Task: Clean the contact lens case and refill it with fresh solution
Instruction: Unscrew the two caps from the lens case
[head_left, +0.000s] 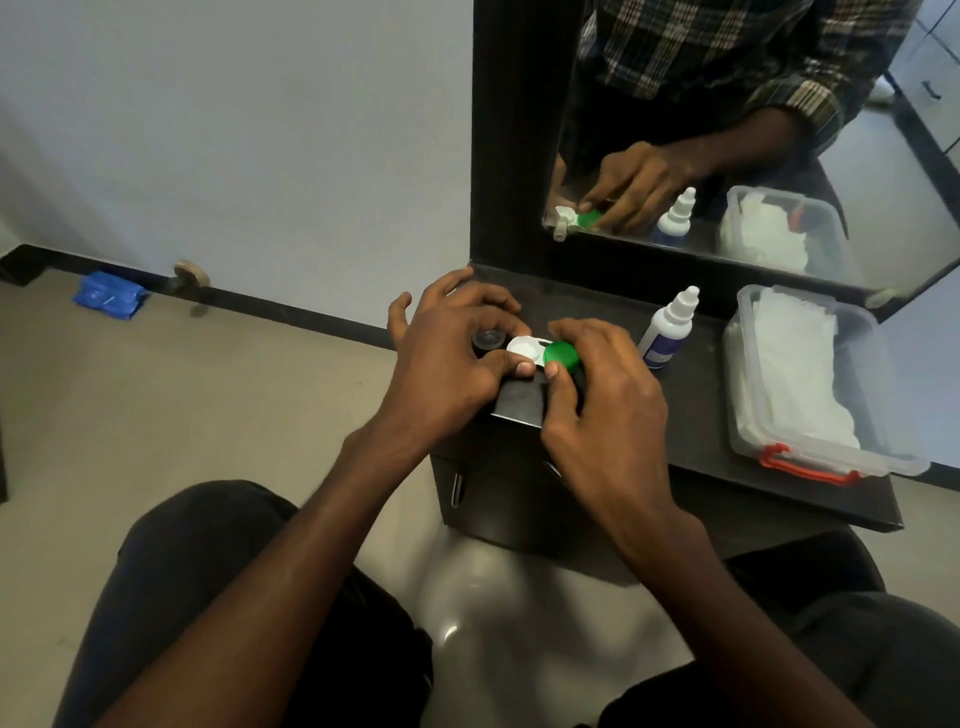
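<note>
Left hand (447, 353) pinches white plastic contact lens case (524, 352) on black glossy shelf (696, 415); right hand (597, 395) fingers grasp round green screw cap (562, 356). White solution bottle (667, 328) stands nearby.

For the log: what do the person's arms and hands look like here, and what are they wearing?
Both hands are bare: no gloves, rings, watch or wristbands on the left hand or the right hand. The forearms are uncovered all the way down to the bottom of the picture. The mirror shows a plaid shirt in dark and pale checks, its sleeve ending above the forearm. Dark trousers cover the legs.
</note>
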